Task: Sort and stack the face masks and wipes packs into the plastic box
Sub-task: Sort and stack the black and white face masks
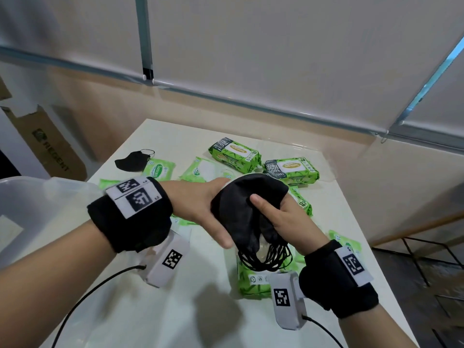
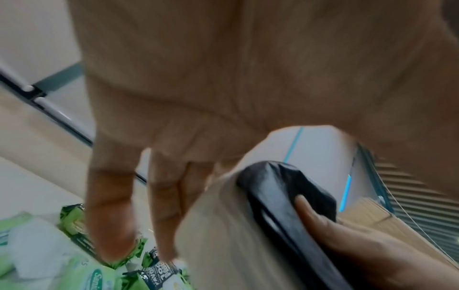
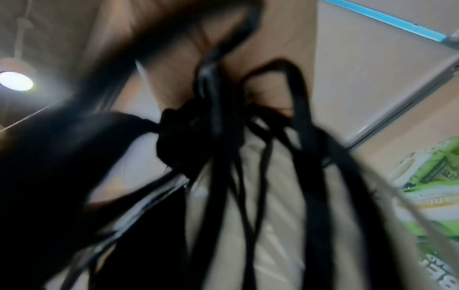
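Observation:
A stack of black face masks hangs in the air over the white table, with both hands on it. My left hand holds its left side, thumb along the front edge and fingers behind. My right hand grips the right side, thumb pressed on the front. Black ear loops dangle below and fill the right wrist view. The left wrist view shows the mask stack beside my left fingers. One more black mask lies at the far left. The clear plastic box stands left.
Large green wipes packs lie at the back, one under my hands. Small green packs are scattered around. A cardboard box leans at the left. The table's right edge drops beside a metal rack.

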Action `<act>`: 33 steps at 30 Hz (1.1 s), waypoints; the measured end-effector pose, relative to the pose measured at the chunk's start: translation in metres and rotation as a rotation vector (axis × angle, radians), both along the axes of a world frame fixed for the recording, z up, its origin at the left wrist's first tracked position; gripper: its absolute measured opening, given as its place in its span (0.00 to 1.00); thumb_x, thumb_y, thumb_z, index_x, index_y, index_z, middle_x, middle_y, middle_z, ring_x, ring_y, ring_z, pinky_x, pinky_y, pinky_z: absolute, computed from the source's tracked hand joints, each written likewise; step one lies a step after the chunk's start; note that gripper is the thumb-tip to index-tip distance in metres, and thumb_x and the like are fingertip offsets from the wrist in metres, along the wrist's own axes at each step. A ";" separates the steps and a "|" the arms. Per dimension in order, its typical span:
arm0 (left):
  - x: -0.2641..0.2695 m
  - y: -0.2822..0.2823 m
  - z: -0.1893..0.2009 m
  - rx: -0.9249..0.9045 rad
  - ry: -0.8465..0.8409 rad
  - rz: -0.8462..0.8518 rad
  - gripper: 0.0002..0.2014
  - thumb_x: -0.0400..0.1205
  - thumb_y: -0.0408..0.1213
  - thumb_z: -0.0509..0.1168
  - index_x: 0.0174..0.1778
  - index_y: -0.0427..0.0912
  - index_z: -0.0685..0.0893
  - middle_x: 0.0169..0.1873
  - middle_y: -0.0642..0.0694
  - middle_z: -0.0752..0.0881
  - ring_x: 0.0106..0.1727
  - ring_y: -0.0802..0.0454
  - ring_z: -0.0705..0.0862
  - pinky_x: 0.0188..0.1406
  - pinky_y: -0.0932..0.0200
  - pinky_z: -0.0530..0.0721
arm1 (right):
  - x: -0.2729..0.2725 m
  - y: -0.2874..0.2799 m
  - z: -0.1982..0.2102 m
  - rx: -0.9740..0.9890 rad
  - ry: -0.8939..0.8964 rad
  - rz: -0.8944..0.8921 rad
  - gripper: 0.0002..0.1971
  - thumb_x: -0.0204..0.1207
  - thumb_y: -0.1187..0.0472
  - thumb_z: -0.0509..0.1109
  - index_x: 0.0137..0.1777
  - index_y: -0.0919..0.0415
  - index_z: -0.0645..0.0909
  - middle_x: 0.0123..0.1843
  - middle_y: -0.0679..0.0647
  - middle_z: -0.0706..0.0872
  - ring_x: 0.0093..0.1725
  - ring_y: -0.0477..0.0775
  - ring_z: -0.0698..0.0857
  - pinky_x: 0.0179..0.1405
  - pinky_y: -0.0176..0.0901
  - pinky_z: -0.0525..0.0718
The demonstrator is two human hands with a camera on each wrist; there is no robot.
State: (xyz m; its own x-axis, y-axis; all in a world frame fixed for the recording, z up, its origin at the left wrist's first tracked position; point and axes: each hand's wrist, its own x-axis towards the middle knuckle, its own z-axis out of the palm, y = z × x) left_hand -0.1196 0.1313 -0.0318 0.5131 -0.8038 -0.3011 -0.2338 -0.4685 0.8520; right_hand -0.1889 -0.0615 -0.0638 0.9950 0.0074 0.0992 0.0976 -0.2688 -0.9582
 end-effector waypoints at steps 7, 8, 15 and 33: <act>0.003 -0.006 -0.032 -0.236 0.084 0.318 0.10 0.72 0.32 0.76 0.48 0.43 0.87 0.42 0.46 0.91 0.43 0.54 0.89 0.46 0.61 0.85 | 0.008 0.019 -0.008 -0.053 0.054 0.017 0.11 0.83 0.58 0.64 0.63 0.58 0.80 0.57 0.49 0.87 0.57 0.40 0.85 0.58 0.32 0.80; 0.004 -0.005 -0.035 -0.274 0.134 0.358 0.11 0.71 0.28 0.75 0.49 0.40 0.87 0.44 0.44 0.91 0.44 0.53 0.89 0.46 0.61 0.86 | 0.008 0.018 -0.009 0.027 0.089 -0.012 0.11 0.81 0.55 0.65 0.59 0.58 0.80 0.54 0.51 0.87 0.52 0.39 0.86 0.53 0.32 0.81; 0.010 0.009 -0.053 -0.503 0.523 0.657 0.20 0.60 0.27 0.79 0.49 0.35 0.87 0.44 0.38 0.91 0.43 0.44 0.90 0.50 0.50 0.88 | -0.004 0.006 -0.030 0.178 0.276 0.076 0.19 0.60 0.63 0.75 0.53 0.63 0.84 0.46 0.53 0.90 0.46 0.50 0.88 0.47 0.41 0.85; 0.016 0.016 -0.057 -0.450 0.429 0.618 0.15 0.61 0.27 0.76 0.43 0.38 0.86 0.42 0.40 0.90 0.40 0.47 0.89 0.45 0.55 0.88 | -0.013 0.001 -0.032 0.271 0.368 -0.072 0.23 0.57 0.52 0.74 0.54 0.53 0.84 0.48 0.50 0.88 0.47 0.49 0.86 0.47 0.44 0.79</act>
State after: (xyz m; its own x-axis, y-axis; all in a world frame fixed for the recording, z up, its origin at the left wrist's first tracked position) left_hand -0.1033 0.1470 -0.0891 0.8113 -0.5081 -0.2890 0.3335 -0.0037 0.9427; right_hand -0.2018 -0.0601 -0.0962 0.9613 -0.0406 -0.2724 -0.2725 0.0031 -0.9622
